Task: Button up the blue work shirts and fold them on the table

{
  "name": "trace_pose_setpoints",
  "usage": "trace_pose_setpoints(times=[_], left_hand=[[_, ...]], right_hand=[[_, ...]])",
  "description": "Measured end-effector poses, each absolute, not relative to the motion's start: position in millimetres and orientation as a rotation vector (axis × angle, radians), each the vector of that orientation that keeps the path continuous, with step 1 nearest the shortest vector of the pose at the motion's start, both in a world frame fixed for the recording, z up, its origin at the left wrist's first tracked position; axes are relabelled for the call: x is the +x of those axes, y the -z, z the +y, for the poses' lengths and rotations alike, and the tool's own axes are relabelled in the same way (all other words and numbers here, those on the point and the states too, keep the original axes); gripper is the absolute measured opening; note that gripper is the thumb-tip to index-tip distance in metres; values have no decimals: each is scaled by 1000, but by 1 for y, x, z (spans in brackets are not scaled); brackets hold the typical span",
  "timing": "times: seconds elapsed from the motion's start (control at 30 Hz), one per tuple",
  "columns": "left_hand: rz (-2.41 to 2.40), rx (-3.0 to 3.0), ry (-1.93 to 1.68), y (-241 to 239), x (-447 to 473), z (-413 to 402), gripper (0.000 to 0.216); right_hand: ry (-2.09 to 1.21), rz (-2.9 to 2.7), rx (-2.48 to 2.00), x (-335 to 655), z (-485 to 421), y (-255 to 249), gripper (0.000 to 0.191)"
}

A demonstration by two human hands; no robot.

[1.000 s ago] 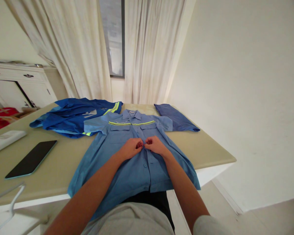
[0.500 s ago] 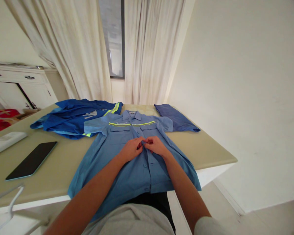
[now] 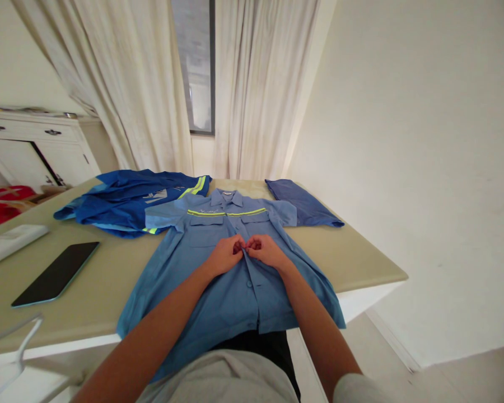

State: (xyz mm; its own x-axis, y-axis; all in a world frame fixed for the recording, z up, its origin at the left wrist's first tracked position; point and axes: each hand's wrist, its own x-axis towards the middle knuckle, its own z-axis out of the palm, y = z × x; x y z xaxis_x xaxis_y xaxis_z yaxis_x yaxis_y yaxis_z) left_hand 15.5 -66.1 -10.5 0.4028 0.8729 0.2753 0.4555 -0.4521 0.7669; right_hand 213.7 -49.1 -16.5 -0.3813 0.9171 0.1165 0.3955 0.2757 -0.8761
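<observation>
A light blue work shirt (image 3: 218, 291) with a yellow reflective stripe across the chest lies face up on the beige table (image 3: 361, 263), its hem hanging over the near edge. My left hand (image 3: 224, 254) and my right hand (image 3: 265, 250) meet at the shirt's front placket, below the chest pockets. Both hands have their fingers curled and pinch the fabric edges together at the middle of the placket. A button shows on the placket just below the hands.
A darker blue garment (image 3: 126, 201) with reflective stripes lies bunched at the back left. A folded blue cloth (image 3: 304, 204) sits at the back right. A dark phone (image 3: 56, 272) and a white flat object (image 3: 10, 239) lie on the left; a white hanger (image 3: 12, 358) pokes in below.
Both hands stay pinched at the same spot on the placket, with only small finger movements. The view has shifted slightly.
</observation>
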Motion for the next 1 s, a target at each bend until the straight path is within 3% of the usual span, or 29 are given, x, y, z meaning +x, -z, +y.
trace_pose_setpoints(times=[0.8, 1.0], left_hand=[[1365, 2292, -679, 16, 7, -58, 7], [1203, 2572, -665, 14, 4, -60, 14]], right_hand=[[-764, -2224, -1104, 213, -56, 11, 15], [-713, -2202, -1102, 214, -53, 14, 11]])
